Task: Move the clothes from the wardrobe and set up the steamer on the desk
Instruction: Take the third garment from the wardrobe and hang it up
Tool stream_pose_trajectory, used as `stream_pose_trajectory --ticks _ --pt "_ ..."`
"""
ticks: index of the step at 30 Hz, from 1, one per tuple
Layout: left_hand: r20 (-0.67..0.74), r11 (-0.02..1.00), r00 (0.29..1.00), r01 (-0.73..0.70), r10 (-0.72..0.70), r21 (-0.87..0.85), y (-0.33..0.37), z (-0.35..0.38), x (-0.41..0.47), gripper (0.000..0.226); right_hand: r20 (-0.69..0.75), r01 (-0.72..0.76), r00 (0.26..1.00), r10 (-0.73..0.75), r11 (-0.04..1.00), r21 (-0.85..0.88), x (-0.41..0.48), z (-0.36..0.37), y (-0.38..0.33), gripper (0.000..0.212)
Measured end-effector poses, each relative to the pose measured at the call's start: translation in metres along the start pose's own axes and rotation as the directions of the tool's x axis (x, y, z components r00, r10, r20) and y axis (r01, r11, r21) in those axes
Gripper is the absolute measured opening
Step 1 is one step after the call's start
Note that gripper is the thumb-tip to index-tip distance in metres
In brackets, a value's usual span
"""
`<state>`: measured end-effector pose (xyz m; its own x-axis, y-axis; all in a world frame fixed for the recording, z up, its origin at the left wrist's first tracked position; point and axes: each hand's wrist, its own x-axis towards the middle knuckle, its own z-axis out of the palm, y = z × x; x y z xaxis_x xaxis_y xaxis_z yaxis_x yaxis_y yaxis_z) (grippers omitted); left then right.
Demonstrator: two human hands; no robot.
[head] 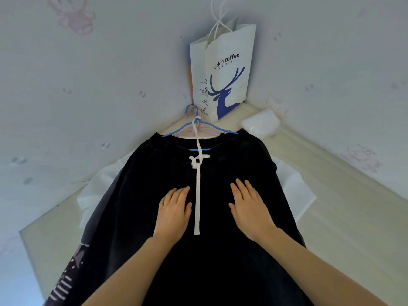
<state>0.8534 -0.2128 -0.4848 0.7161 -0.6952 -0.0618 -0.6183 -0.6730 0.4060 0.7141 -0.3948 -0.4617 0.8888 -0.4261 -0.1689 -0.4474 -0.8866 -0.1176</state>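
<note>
- I see the left hand (174, 210) lying flat on the black garment (209, 272), fingers straight, gripping nothing.
- The right hand (249, 210) rests the same way, palm down and holding nothing.
- The white drawstring (197, 195) runs between the two hands.
- The garment is spread on the pale desk (331, 217), its waistband on a blue hanger (183, 129) toward the corner.
- White fabric (295, 191) shows beneath it on both sides; possibly another garment, I cannot tell.
- A paper bag (229, 69) stands upright in the corner.
</note>
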Motion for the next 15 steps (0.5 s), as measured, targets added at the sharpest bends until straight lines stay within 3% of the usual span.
stream_pose_trajectory --ticks 9,15 --pt "0.001 0.992 0.995 -0.103 0.104 0.065 -0.008 0.009 -0.135 0.04 -0.008 -0.074 0.997 0.074 0.997 0.002 -0.132 0.027 -0.054 0.05" --pt "-0.011 0.991 0.99 -0.137 0.137 0.002 -0.005 0.005 -0.217 0.041 -0.018 -0.156 0.988 0.156 0.988 0.0 -0.225 0.042 -0.093 0.049"
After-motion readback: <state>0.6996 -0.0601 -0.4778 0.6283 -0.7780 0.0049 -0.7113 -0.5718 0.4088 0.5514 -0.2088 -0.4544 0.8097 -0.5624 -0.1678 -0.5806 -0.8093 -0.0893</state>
